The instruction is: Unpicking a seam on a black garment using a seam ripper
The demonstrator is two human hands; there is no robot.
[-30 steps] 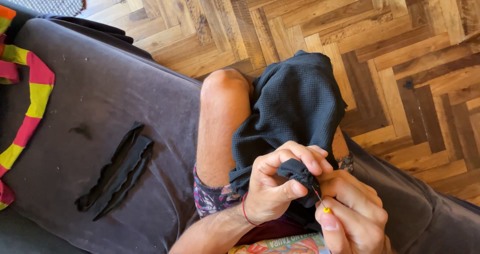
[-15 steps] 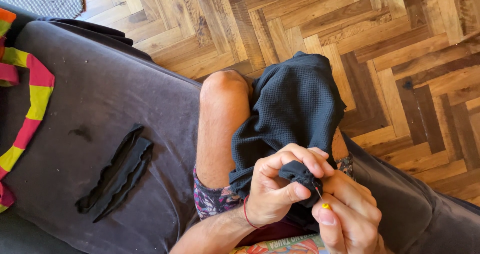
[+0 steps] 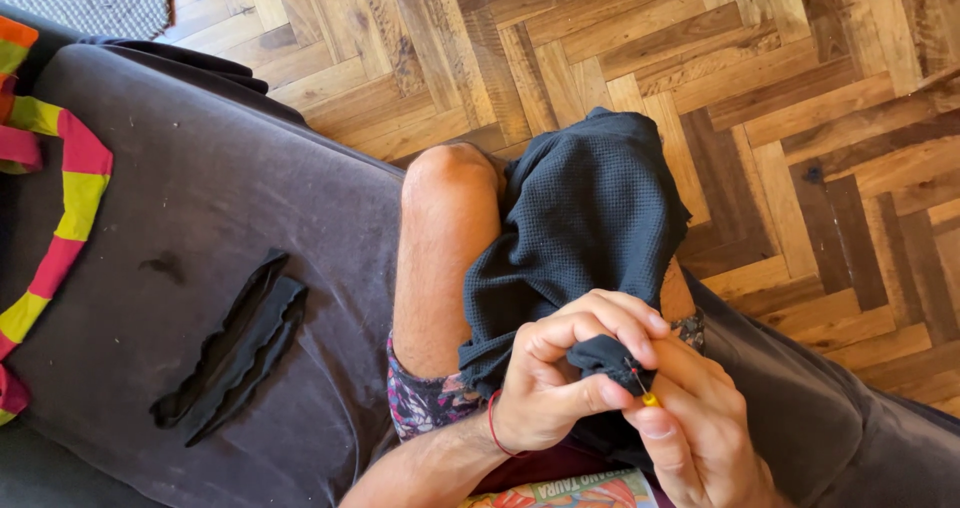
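Note:
A dark waffle-knit garment [image 3: 585, 223] lies draped over my knees. My left hand [image 3: 560, 378] pinches a bunched edge of this fabric between thumb and fingers, at the lower middle of the view. Just right of it, my right hand [image 3: 695, 428] grips a small tool with a yellow tip [image 3: 648, 398] and a thin metal point pressed into the pinched fabric. A red string circles my left wrist.
I sit on a dark grey sofa [image 3: 200, 198]. Strips of black fabric [image 3: 235, 348] lie on the seat to my left. A striped red, yellow and orange cloth [image 3: 50, 198] hangs at the far left. Herringbone wood floor [image 3: 780, 78] lies beyond.
Both hands have shifted very slightly while working the fabric edge; the garment and the strips on the sofa stay where they were.

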